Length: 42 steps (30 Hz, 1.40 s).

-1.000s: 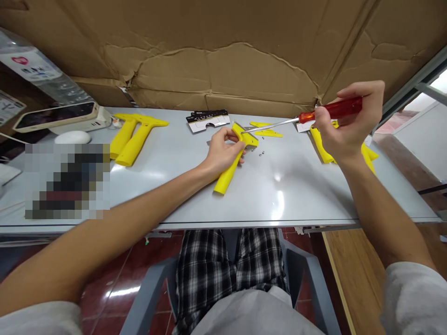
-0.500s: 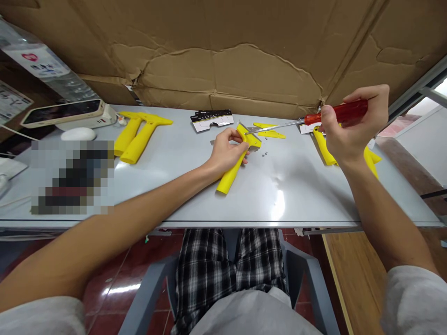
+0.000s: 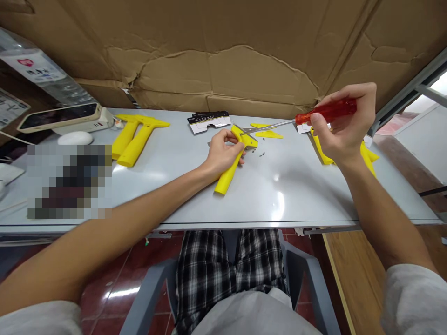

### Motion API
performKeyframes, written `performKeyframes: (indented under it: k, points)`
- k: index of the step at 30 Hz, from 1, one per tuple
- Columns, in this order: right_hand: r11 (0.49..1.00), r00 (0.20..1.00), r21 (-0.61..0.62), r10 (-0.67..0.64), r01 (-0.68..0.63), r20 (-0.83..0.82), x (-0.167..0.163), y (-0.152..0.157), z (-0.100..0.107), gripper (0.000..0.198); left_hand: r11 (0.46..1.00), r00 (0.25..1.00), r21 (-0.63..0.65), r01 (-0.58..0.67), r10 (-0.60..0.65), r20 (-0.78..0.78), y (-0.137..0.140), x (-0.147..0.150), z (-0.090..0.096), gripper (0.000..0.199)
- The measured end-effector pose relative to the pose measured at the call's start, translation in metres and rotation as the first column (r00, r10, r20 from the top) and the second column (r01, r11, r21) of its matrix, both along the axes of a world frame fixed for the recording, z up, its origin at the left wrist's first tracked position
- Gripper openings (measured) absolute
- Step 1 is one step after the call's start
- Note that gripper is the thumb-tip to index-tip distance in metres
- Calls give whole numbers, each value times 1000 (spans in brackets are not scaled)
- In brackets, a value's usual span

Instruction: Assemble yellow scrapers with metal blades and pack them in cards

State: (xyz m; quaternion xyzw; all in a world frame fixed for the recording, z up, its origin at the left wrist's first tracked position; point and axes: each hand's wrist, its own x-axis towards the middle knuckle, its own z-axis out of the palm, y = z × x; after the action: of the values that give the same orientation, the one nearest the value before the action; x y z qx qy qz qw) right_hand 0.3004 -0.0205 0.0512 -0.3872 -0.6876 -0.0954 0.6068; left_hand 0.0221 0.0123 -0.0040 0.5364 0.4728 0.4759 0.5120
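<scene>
My left hand point(image 3: 223, 156) is closed around the neck of a yellow T-shaped scraper point(image 3: 226, 181), its handle slanting toward me. In my right hand point(image 3: 352, 132) is a screwdriver with a clear red handle point(image 3: 303, 118), its long shaft angled down to the left. The tip meets the scraper's head near a screw hole; the exact contact is too small to make out. A thin grey metal blade shows at the head. Several small screws point(image 3: 261, 154) lie just right of it. Behind them are yellow flat strips point(image 3: 270, 135).
Yellow T-shaped scrapers point(image 3: 134, 144) lie to the left, and more yellow handles point(image 3: 321, 149) are partly behind my right hand. Printed cards point(image 3: 209, 122) sit near the cardboard wall point(image 3: 258, 74). A phone point(image 3: 59, 116), a plastic bottle point(image 3: 52, 77) and a blurred-out patch occupy the left side.
My right hand and the screwdriver handle have shifted slightly left, and the grip has turned a little. The tip stays at the scraper's head; the whole view has drifted slightly.
</scene>
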Motion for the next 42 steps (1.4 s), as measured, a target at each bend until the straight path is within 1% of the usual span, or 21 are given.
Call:
performKeyframes:
  k: [3,10,15,19,22,25,29,34,37,39,42]
  points:
    - [1000,1000,-17,15,-15,-14,2,2,-1,54,1000,1000,-3,-2,2,5,0,1,1,28]
    - [999,1000,42,-17,16,3,10,9,-6,52,1000,1000,-5,12,-12,7,-1,-1,1,28]
    - [1000,999,13,28,-28,19,8,7,-4,63,1000,1000,-12,6,-6,9,-1,0,1,30]
    - [996,996,-18,90,-90,13,4,5,-2,60,1000,1000,-18,-1,1,9,-1,0,1,31]
    - [993,994,-31,111,-110,10,2,3,-3,60,1000,1000,-15,-3,3,1,-1,0,2,29]
    - [994,994,-38,106,-106,-3,0,1,-4,63,1000,1000,-14,-9,9,-7,-1,0,2,28]
    - [994,997,-78,68,-69,-20,3,2,-5,63,1000,1000,-24,-8,8,-2,-1,0,2,30]
    - [999,998,-22,49,-49,-28,9,8,-7,56,1000,1000,-17,4,-4,1,0,-1,0,29]
    - [999,999,1,50,-50,-20,7,9,-6,55,1000,1000,-15,2,-2,-5,0,0,0,28]
    - [997,997,36,71,-71,2,5,8,-4,54,1000,1000,-9,4,-4,-3,0,0,0,28]
    - [981,988,124,141,-148,68,1,8,-3,47,1000,1000,-5,10,-10,-3,0,0,0,26]
